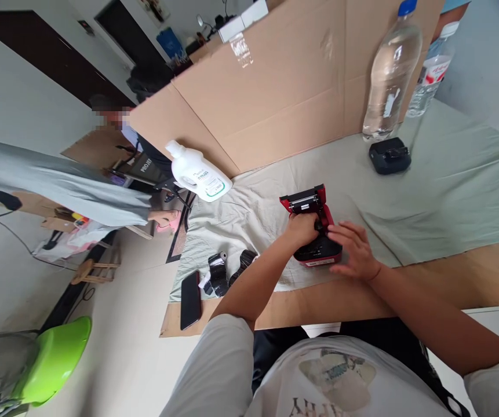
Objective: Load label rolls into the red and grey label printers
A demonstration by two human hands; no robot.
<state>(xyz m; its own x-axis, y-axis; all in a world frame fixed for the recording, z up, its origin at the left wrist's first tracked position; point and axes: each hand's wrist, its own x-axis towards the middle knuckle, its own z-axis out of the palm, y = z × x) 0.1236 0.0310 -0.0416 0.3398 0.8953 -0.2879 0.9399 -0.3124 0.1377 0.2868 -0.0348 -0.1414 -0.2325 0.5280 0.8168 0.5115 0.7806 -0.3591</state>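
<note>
A small red-and-black printer (317, 252) sits near the front of the cloth, its lid (305, 201) raised at the back. My left hand (302, 230) reaches into the opened top with its fingers curled down. Whatever those fingers grip is hidden inside. At the printer's right side is my right hand (356, 252), fingers stretched and apart, fingertips close to the red edge. I cannot tell whether they touch it. A black strip with a small roll (218, 273) and a dark crumpled piece (244, 263) lie left of my left forearm.
A black phone (190, 300) lies at the front left corner. A white jug (199, 172) lies tilted by the cardboard partition (288, 87). Two bottles, one large (392, 75) and one smaller (432, 75), stand back right, near a black device (389, 156). Another person's arm (79, 191) shows left.
</note>
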